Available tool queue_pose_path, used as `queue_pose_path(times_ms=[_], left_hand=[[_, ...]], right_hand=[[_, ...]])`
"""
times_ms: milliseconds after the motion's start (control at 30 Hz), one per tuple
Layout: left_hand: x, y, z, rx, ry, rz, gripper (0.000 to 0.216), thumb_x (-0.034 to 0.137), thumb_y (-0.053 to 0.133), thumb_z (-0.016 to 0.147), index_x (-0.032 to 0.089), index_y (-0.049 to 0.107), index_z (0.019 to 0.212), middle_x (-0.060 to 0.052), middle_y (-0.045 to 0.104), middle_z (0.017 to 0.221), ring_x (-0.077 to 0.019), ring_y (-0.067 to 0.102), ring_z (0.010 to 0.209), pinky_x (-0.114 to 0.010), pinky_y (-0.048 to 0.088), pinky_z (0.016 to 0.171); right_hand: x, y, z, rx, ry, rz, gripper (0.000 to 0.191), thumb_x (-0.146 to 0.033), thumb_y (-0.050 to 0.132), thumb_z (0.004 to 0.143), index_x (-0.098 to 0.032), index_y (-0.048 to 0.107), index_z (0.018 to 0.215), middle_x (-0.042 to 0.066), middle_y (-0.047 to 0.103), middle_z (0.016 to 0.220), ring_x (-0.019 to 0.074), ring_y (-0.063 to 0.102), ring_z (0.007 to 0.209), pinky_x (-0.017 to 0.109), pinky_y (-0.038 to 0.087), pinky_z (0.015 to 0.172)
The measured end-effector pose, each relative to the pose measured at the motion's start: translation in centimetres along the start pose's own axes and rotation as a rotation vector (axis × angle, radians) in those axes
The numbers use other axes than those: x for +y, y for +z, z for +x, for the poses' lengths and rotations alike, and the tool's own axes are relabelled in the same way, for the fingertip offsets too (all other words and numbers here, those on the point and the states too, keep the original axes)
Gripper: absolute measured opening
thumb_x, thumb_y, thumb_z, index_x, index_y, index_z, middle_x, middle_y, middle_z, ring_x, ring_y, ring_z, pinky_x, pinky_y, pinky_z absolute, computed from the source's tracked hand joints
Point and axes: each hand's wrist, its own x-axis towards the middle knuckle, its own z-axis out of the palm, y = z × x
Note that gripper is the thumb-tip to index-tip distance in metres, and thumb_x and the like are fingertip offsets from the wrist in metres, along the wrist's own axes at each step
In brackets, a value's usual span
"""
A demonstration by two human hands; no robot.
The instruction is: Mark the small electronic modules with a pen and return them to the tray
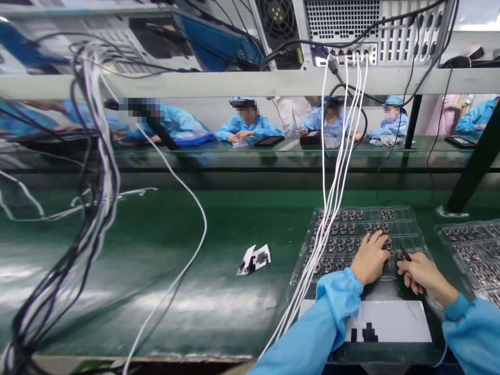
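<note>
See-through tray (402,228) lies on the green table (148,250), holding rows of small circuit boards (351,229) in its compartments. Left hand (369,260) over the tray's right half, fingers bent down onto the boards; cannot tell whether they grip one. Right hand (424,273) at the tray's near right corner, fingers closed round a slim dark tool (406,255), tilted; exact type unclear. Blue sleeves on both arms.

Near side of tray: white sheet (398,317) bearing black patches, partly under the left sleeve. Right of tray, just beside: second tray (451,251), also loaded with boards. Left of tray, apart: white paper scraps (255,258) with black pieces.

White cables (307,276) run down across the tray's left part from a computer case (344,23) above and beyond it. Farther left of tray: thick cable bundle (103,156). Beyond tray: several blue-clad people (250,125) seated along another table.
</note>
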Motion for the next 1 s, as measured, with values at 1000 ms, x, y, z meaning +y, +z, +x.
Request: queue_pose_path(times_ms=[1000], left_hand=[[4.2,-4.7,-5.9,0.075,-0.223,-0.058,0.043,0.008,0.047,0.078,0.016,0.053,0.119,-0.014,0.040,0.137,-0.0313,0.028,0.130,-0.055,0.031,0.102]], right_hand=[[2.9,-4.0,-9.6,0.164,-0.163,0.223,0.054,-0.063,0.048,0.079,-0.013,0.065,0.071,0.001,0.055,0.047,0.0123,0.050,0.041,0.022,0.038,0.039]])
